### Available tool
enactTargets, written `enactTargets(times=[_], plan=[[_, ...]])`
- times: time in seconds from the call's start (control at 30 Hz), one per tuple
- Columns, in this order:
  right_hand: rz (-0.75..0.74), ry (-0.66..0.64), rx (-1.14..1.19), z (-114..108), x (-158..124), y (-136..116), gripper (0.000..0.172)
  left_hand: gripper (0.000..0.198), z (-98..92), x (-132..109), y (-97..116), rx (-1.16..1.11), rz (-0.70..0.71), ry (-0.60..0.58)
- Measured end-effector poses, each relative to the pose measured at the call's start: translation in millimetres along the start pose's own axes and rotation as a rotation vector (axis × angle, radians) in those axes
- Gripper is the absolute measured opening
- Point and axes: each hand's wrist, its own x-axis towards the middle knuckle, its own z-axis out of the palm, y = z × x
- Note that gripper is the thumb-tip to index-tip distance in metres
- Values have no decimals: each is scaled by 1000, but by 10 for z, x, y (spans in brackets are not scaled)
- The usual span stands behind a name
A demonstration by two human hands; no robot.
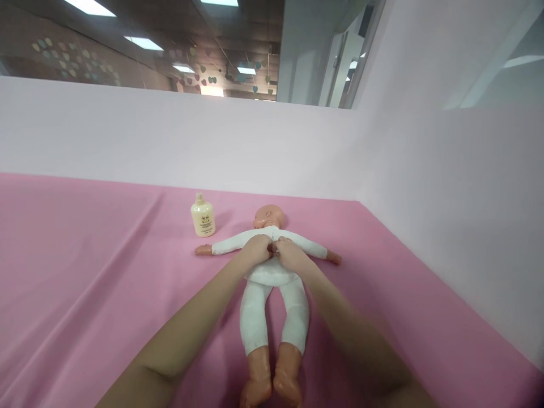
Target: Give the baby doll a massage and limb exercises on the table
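A baby doll (276, 276) lies on its back with its arms spread wide and its legs toward me. Its body, arms and legs are white, while the head, hands and feet are flesh-coloured. Over the middle of its chest, my left hand (257, 248) has its fingers curled inward. My right hand (290, 253) mirrors it from the other side, also with curled fingers. The two hands nearly meet at the fingertips. Shadow and the hands themselves hide what, if anything, is pinched between the fingers.
A pale yellow bottle (203, 219) with dark print stands left of the doll's head. Pink cloth (106, 294) with folds covers the surface. A white wall (178, 136) rises behind it, with a window (170, 45) above, and another wall (446, 187) borders the right.
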Motion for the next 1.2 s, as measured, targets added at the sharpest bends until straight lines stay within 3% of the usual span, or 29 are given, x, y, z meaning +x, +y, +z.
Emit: enactTargets(times=[0.17, 0.43, 0.57, 0.83, 1.07, 1.2], plan=[[59, 74, 111, 68, 40, 53, 32, 18, 54, 55, -101, 7, -4, 53], [125, 97, 8, 277, 163, 154, 28, 22, 233, 144, -165, 54, -29, 115], [93, 125, -23, 313, 179, 189, 28, 25, 277, 148, -180, 101, 1, 128], [20, 265, -153, 366, 166, 141, 28, 15, 387, 148, -261, 119, 42, 276], [153, 255, 162, 491, 254, 282, 29, 11, 532, 201, -427, -34, -32, 346], [109, 256, 390, 557, 252, 382, 33, 16, 605, 217, -469, -82, 6, 386]])
